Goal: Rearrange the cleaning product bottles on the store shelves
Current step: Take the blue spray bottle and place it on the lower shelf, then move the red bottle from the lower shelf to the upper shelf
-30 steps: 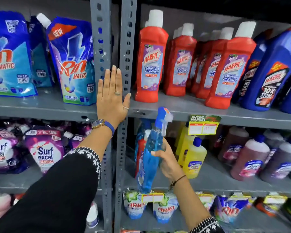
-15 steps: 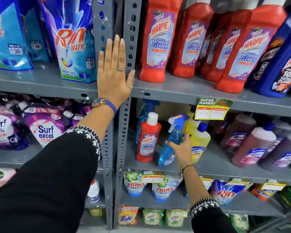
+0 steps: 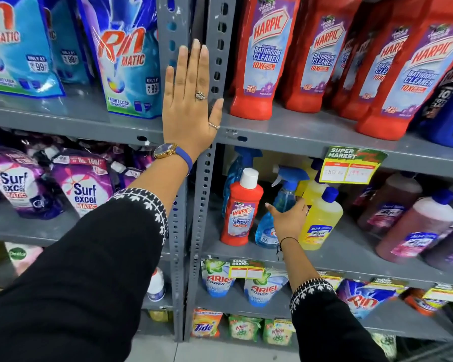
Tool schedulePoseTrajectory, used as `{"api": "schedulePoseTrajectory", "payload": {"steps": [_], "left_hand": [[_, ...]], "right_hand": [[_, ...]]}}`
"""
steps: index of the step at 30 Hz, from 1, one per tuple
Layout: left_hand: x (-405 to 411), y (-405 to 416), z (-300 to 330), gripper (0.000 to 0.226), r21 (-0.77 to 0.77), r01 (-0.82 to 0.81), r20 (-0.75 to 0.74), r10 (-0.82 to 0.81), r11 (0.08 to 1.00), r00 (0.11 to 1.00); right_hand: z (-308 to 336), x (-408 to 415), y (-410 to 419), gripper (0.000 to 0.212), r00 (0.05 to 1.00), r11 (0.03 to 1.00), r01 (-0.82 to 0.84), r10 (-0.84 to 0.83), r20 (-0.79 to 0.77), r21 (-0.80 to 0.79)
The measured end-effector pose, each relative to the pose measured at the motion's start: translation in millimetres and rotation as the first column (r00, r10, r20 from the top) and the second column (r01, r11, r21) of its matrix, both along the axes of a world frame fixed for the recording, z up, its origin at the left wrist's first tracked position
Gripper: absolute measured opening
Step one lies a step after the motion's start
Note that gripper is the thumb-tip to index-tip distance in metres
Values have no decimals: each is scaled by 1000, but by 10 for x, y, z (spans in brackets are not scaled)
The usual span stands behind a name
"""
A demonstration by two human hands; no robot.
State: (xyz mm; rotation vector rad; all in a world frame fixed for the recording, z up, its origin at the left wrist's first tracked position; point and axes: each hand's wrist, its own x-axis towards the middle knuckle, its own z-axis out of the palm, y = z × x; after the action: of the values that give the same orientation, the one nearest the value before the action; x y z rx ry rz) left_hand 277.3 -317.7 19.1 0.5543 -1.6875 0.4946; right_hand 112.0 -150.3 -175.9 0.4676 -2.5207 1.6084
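Left of the grey perforated steel upright (image 3: 204, 194), our left hand (image 3: 188, 100) lies flat, fingers spread. Right of it, our right hand (image 3: 288, 218) grips the upright translucent blue spray bottle (image 3: 268, 226), standing between red Harpic bottle (image 3: 239, 212) and yellow bottle (image 3: 318, 223).

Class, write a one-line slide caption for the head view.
Right hand sets blue spray bottle beside red Harpic bottle; left hand braces on shelf upright.

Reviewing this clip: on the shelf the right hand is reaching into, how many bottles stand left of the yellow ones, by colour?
Red: 1, the red Harpic bottle
Blue: 2, the front blue spray bottle gripped by the right hand, and the rear blue spray bottle behind the red one
Total: 3
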Motion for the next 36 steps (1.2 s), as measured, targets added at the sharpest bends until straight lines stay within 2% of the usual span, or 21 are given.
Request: {"api": "schedulePoseTrajectory", "payload": {"steps": [5,8,9,11,13,15,19,23,25,31,36], "left_hand": [[6,22,3,66,-6,-17,-5,17,1000,1000],[8,15,3,65,-7,-11,-6,11,1000,1000],[8,16,2,65,-7,-7,-5,7,1000,1000],[9,22,6,65,-8,-7,-3,7,1000,1000],[11,29,10,64,-8,-12,-4,12,1000,1000],[14,34,12,64,-5,-17,-2,17,1000,1000],[-1,14,3,65,-6,-16,-2,16,1000,1000],[-14,-22,-6,63,-26,-37,-28,36,999,999],[-23,-40,-3,63,-33,-40,-33,39,999,999],[-36,-49,-6,63,-32,-18,-28,17,999,999],[-14,-33,2,63,-26,6,-10,-6,1000,1000]], "right_hand": [[78,75,30,83,998,998,36,-33,58,-44],[158,257,64,66,982,970,175,-185,-44,-169],[150,363,54,57,977,963,162,-188,-102,-216],[50,609,-20,49,985,965,37,-79,-152,-261],[-109,828,-129,55,993,964,-93,73,-88,-249],[-249,949,-251,66,988,958,-138,150,26,-250],[-398,986,-445,85,981,956,-95,138,136,-279],[-557,943,-579,108,982,979,-42,77,172,-201],[-616,897,-638,112,983,986,-41,70,172,-162],[-660,822,-693,94,979,989,-27,55,195,-143],[-578,1007,-485,83,978,963,-125,160,133,-240]]}}
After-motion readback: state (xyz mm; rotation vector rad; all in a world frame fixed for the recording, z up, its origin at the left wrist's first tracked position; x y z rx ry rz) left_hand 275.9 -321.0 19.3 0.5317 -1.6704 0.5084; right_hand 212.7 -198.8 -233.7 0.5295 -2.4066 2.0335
